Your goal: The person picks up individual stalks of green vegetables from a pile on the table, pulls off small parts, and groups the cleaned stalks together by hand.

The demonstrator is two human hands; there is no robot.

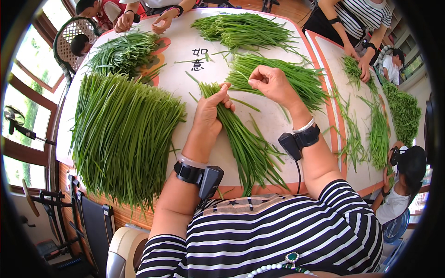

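My left hand [209, 110] is closed around the upper part of a bunch of garlic chives [250, 146]. The long green leaves fan out below it toward the table's near edge. Up and to the right, my right hand [274, 84] is raised with curled fingers, thumb and forefinger pinched together. Whatever may be between those fingertips is too small to make out. Just behind that hand lies another heap of chives [301, 81]. A big, thick pile of chives [125, 139] stretches along the table left of my left forearm.
More chives lie at the far left [123, 51] and far middle [245, 30] of the white table [178, 34]. On an adjoining table [320, 46] at right, a co-worker's hands [361, 65] handle chives. Another co-worker's hands [146, 21] show at the far edge. A chair back [69, 41] stands left.
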